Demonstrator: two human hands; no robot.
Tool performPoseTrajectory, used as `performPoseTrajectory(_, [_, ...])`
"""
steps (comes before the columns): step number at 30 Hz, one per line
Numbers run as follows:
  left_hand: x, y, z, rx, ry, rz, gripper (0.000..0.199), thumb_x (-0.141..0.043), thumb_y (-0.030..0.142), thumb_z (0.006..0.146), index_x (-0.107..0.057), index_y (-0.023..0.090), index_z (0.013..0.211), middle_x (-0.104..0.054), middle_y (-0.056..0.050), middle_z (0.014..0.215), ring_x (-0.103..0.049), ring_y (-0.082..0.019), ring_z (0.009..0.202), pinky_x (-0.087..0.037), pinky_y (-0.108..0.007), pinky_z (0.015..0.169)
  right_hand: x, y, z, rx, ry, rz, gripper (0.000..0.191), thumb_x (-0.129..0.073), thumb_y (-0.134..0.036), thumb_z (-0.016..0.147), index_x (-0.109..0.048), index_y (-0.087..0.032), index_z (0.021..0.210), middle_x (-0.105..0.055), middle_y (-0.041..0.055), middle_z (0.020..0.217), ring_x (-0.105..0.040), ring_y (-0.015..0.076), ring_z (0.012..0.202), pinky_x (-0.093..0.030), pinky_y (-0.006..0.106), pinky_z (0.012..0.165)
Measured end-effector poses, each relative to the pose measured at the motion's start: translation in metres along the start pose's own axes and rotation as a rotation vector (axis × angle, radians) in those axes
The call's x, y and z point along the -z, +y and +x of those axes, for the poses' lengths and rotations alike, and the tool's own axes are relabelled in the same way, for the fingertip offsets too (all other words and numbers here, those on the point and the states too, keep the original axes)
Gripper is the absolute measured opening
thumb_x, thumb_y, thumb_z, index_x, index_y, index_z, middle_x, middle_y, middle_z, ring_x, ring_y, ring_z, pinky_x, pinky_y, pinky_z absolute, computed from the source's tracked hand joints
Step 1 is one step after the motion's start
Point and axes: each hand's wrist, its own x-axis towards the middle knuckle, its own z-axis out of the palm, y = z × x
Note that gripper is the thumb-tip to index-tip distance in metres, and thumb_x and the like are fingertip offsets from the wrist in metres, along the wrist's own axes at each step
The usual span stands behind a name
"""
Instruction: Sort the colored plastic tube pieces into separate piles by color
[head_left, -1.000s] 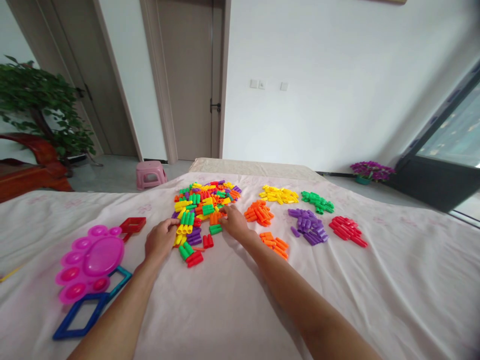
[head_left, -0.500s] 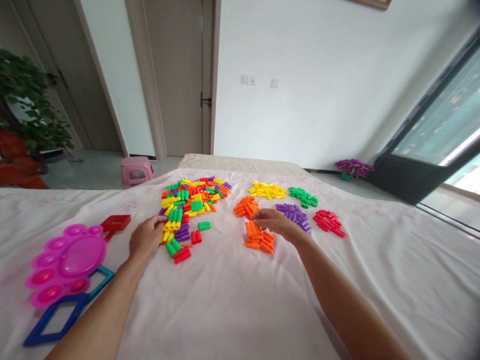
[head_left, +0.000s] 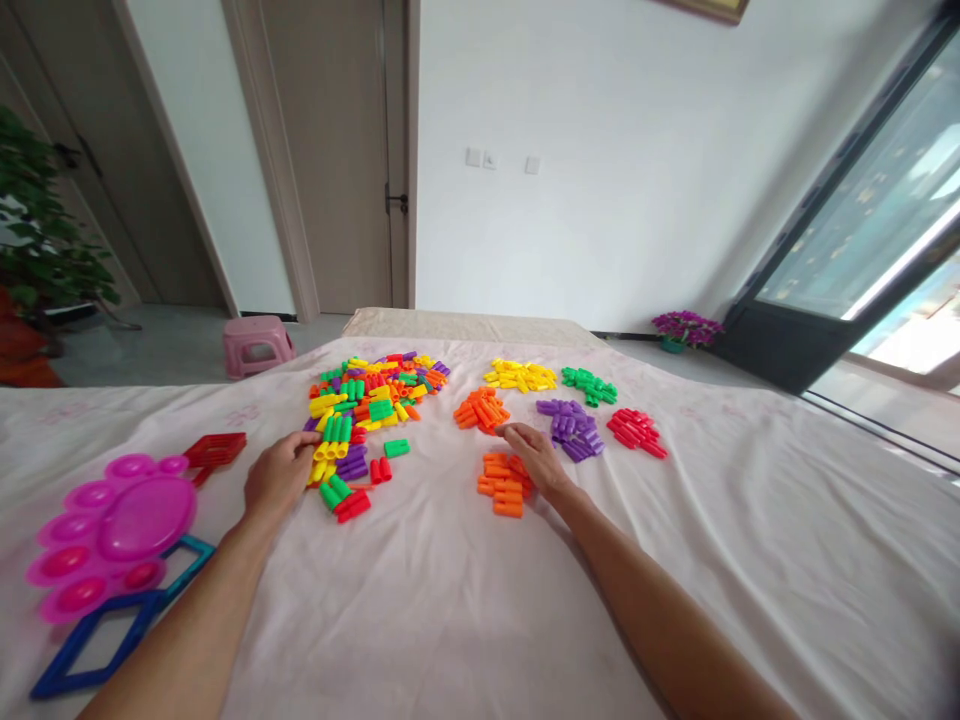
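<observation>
Head view shows the left hand [head_left: 277, 474] at the left edge of the mixed block pile [head_left: 381, 411], the right hand [head_left: 541, 462] just beside the nearer orange pile [head_left: 501, 487], on the cloth [head_left: 375, 610]. Either hand's grip is unclear.

1. Left forearm [head_left: 214, 610] and right forearm [head_left: 630, 590] extend toward the far edge of the cloth-covered table [head_left: 420, 600], well apart.
2. Left hand [head_left: 277, 475]: nearer the left edge, fingers bent inward, grip unclear.
3. Right hand [head_left: 537, 458]: back upward, fingers loosely bent, pointing toward the left edge.
</observation>
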Motion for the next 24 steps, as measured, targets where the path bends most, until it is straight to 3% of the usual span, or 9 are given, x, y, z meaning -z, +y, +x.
performPoseTrajectory(3, [-0.002, -0.002, 0.002, -0.004, 0.008, 0.002, 0.037, -0.047, 0.036, 0.087, -0.072, 0.029, 0.113, -0.076, -0.005, 0.110, -0.068, -0.026, 0.093, -0.047, -0.032, 0.071, 0.009, 0.009, 0.002, -0.080, 0.135, 0.118, 0.044, -0.052, -0.058, 0.088, -0.071, -0.019, 0.096, -0.074, 0.0085, 0.097, -0.067, 0.0218, 0.093, -0.051, 0.031, 0.083])
performPoseTrajectory(6, [-0.003, -0.003, 0.002, -0.024, 0.016, -0.001, 0.037, -0.048, 0.036, 0.087, -0.073, 0.028, 0.113, -0.076, -0.005, 0.110, -0.068, -0.026, 0.091, -0.048, -0.032, 0.071, 0.011, 0.015, 0.003, -0.148, 0.188, 0.185, 0.049, -0.051, -0.063, 0.085, -0.069, -0.019, 0.095, -0.072, 0.0087, 0.090, -0.065, 0.0191, 0.078, -0.050, 0.028, 0.069])
performPoseTrajectory(10, [-0.003, -0.003, 0.002, -0.035, 0.024, 0.015, 0.037, -0.048, 0.036, 0.088, -0.073, 0.028, 0.114, -0.076, -0.006, 0.108, -0.069, -0.025, 0.089, -0.048, -0.032, 0.071, 0.007, 0.015, 0.005, -0.171, 0.260, 0.206, 0.055, -0.051, -0.070, 0.080, -0.068, -0.019, 0.091, -0.071, 0.0085, 0.085, -0.063, 0.0178, 0.071, -0.049, 0.027, 0.063])
performPoseTrajectory(16, [0.000, 0.000, -0.001, -0.085, 0.009, 0.060, 0.038, -0.048, 0.039, 0.089, -0.073, 0.028, 0.117, -0.076, -0.007, 0.113, -0.069, -0.028, 0.099, -0.050, -0.035, 0.081, 0.005, 0.017, 0.006, -0.160, 0.236, 0.199, 0.060, -0.051, -0.075, 0.078, -0.067, -0.018, 0.085, -0.069, 0.0083, 0.078, -0.061, 0.0170, 0.067, -0.048, 0.026, 0.061])
performPoseTrajectory(24, [-0.001, 0.007, -0.010, -0.233, -0.070, 0.049, 0.038, -0.045, 0.037, 0.092, -0.071, 0.026, 0.118, -0.072, -0.005, 0.125, -0.066, -0.023, 0.111, -0.048, -0.029, 0.089, 0.005, 0.016, 0.006, -0.157, 0.289, 0.253, 0.058, -0.056, -0.071, 0.077, -0.068, -0.016, 0.085, -0.068, 0.0074, 0.074, -0.059, 0.0154, 0.063, -0.047, 0.025, 0.059])
